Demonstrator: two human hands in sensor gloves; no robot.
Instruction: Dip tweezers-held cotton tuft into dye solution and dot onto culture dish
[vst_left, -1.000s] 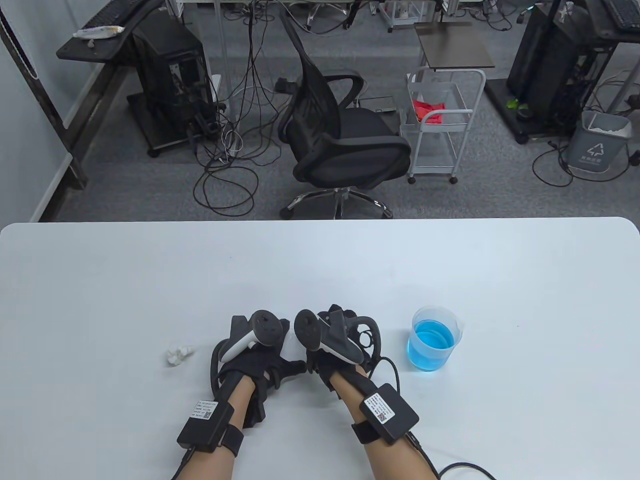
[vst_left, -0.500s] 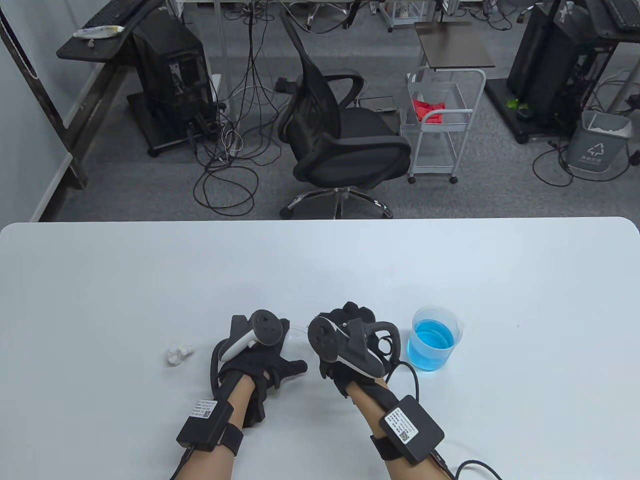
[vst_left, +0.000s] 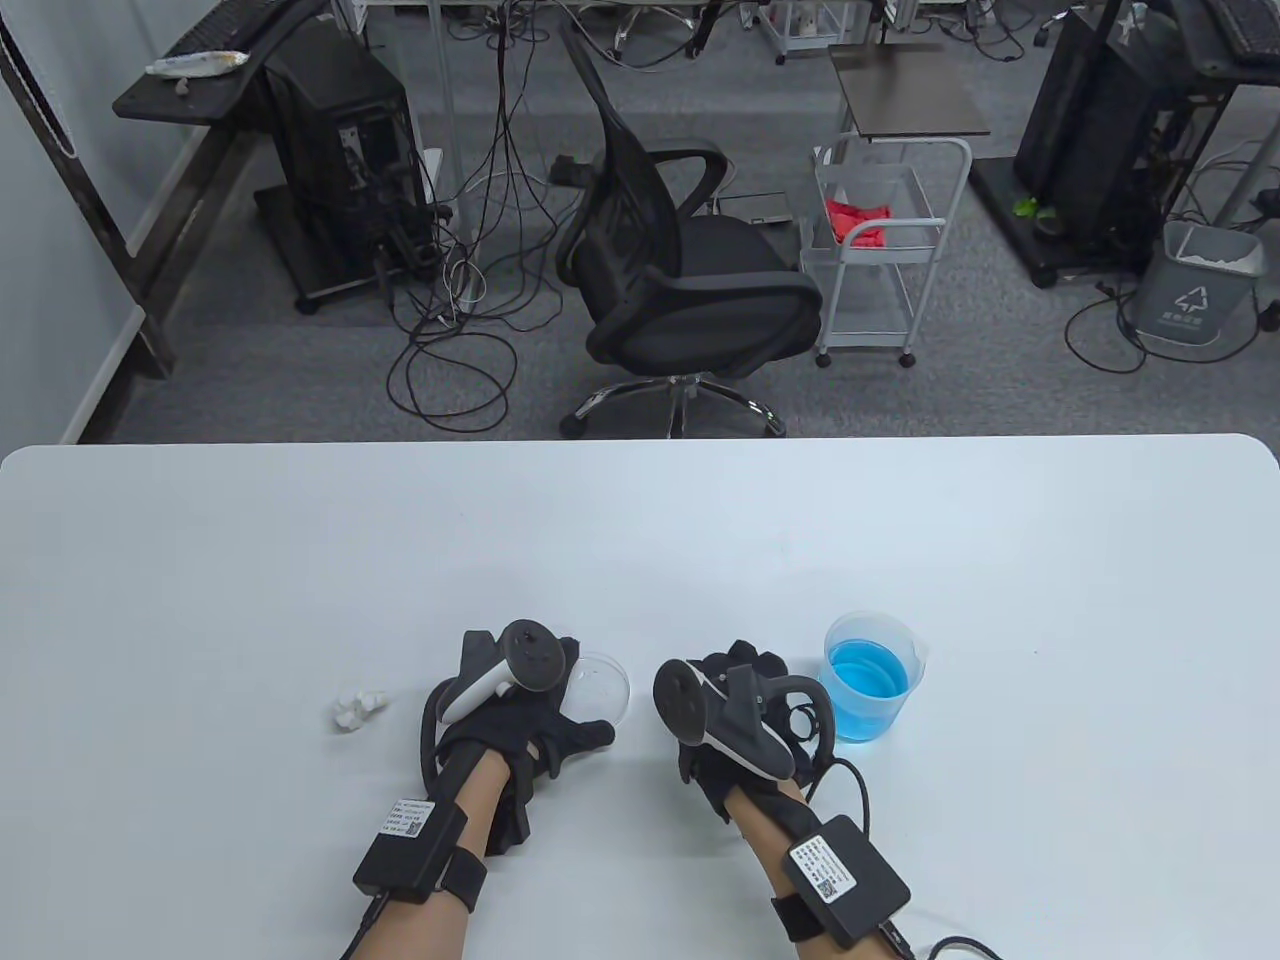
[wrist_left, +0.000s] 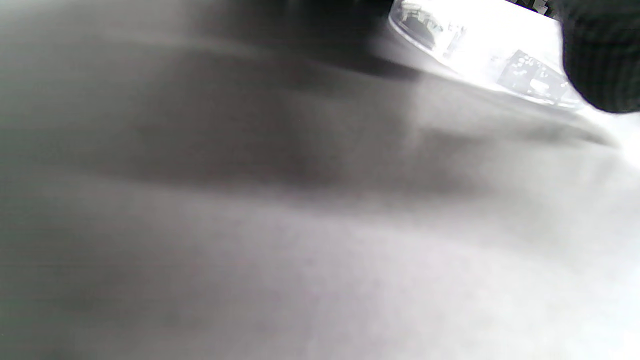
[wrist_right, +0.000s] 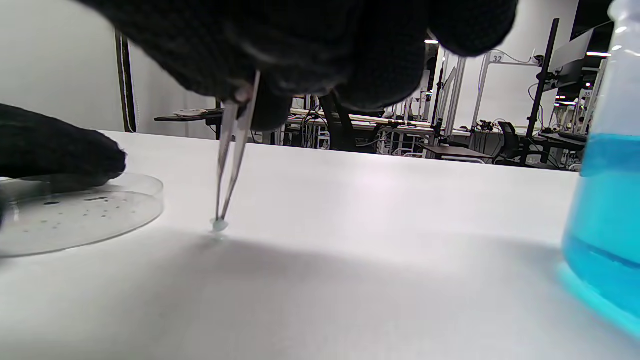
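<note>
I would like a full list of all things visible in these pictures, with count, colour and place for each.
culture dish: one, clear, on the table beside the left hand's fingers
beaker: one, clear with blue liquid, on the table right of the right hand
tweezers: one pair, metal, pointing down between dish and beaker
cotton tuft: one, pale, small, at the tweezers' tips
spare cotton: one clump, white, on the table left of the left hand
table: one, white
office chair: one, black, behind the table
cart: one, white, right of the chair
bin: one, grey, far right
left hand: black glove, at the dish
right hand: black glove, holds the tweezers
</note>
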